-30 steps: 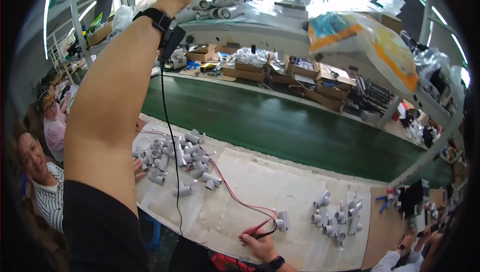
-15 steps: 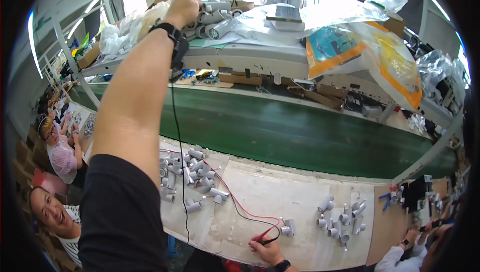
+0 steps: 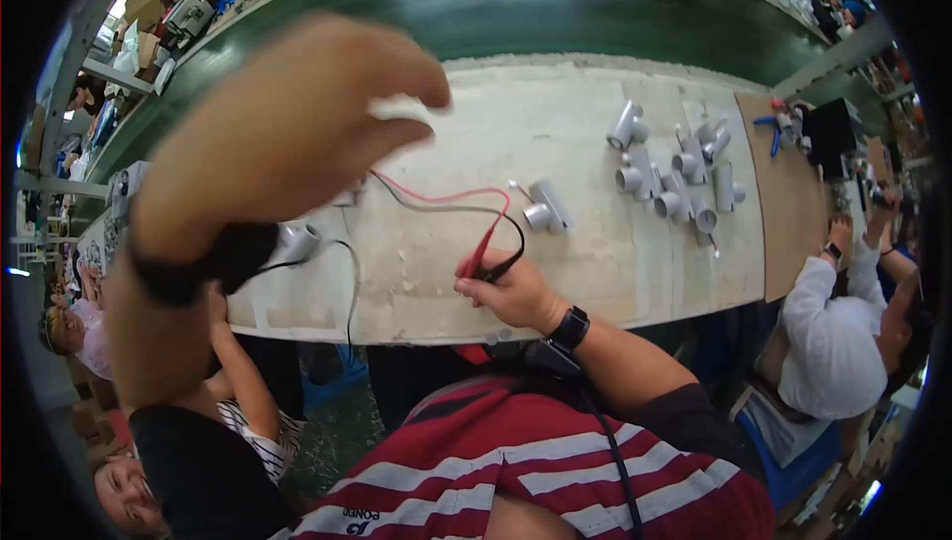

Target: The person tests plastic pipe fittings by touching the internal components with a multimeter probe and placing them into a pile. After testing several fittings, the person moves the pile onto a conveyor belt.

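Note:
My left hand (image 3: pixel 317 104), smeared by motion, hangs over the left part of the worktable (image 3: pixel 585 282). Its thumb and fingers are apart, with nothing visible between them. A black strapped device (image 3: pixel 213 262) is on that wrist. Closer to me, my right hand (image 3: pixel 511 292) grips a red test lead (image 3: pixel 482 247) and a black test lead (image 3: pixel 511 257) together near their ends. Just beyond it lies a single grey T-shaped tube part (image 3: pixel 547 208). Several similar grey tube parts (image 3: pixel 674 168) form a group to the right. Another grey part (image 3: pixel 300 240) shows below my left forearm, which hides others.
A green conveyor belt (image 3: pixel 595 4) runs along the table's far side. Blue-handled pliers (image 3: pixel 771 131) lie on a brown board (image 3: pixel 783 203) at right. A co-worker in white sleeves (image 3: pixel 808 312) sits there; another person's forearm (image 3: pixel 248 366) reaches the table's left edge.
My left hand has come down from the grey parts on the upper shelf to above the table, its fingers now apart. The view has tilted downward. My right hand still holds the leads.

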Demonstrator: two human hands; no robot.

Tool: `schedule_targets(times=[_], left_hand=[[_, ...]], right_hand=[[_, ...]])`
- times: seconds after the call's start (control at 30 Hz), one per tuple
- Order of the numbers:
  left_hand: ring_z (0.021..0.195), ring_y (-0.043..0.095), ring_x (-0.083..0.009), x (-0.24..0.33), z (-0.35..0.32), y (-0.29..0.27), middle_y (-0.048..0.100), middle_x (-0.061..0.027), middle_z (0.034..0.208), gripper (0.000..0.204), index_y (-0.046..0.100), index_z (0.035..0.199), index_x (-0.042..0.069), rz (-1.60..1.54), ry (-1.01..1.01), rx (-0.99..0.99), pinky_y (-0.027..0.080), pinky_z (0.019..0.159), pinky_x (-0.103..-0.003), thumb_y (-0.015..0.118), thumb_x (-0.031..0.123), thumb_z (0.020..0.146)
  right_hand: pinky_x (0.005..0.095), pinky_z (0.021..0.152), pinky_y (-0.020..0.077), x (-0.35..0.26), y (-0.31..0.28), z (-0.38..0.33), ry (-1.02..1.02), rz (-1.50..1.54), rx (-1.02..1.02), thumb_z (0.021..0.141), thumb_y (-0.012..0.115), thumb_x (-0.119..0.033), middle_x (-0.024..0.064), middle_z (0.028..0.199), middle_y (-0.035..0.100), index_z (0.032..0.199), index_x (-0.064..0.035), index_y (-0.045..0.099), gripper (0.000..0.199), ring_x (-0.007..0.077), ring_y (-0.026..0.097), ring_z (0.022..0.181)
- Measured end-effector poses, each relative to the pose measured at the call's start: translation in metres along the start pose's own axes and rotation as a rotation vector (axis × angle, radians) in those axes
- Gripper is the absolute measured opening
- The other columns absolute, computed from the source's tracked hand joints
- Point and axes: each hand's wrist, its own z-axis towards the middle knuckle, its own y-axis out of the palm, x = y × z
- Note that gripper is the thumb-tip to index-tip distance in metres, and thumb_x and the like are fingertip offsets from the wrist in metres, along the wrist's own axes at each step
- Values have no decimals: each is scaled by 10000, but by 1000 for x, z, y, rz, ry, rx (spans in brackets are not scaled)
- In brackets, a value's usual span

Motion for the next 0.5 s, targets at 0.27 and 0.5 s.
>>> schedule_targets(times=[0.27,0.5], left_hand=[[1179,599,-364,8,61,197,634,-164,1296,381,668,1193,33,-170,226,-175,475,1022,-434,708,28,814],[1130,630,-362,48,85,219,636,-173,1260,458,653,1184,23,287,-36,-540,521,949,-443,807,136,767]], right_hand=[[337,628,517,6,12,-32,-332,-596,7,911,718,-135,31,753,645,984,-6,650,163,166,634,647],[266,598,511,1,10,-32,-24,-310,-32,914,713,-149,8,772,648,1008,-35,657,158,98,611,634]])
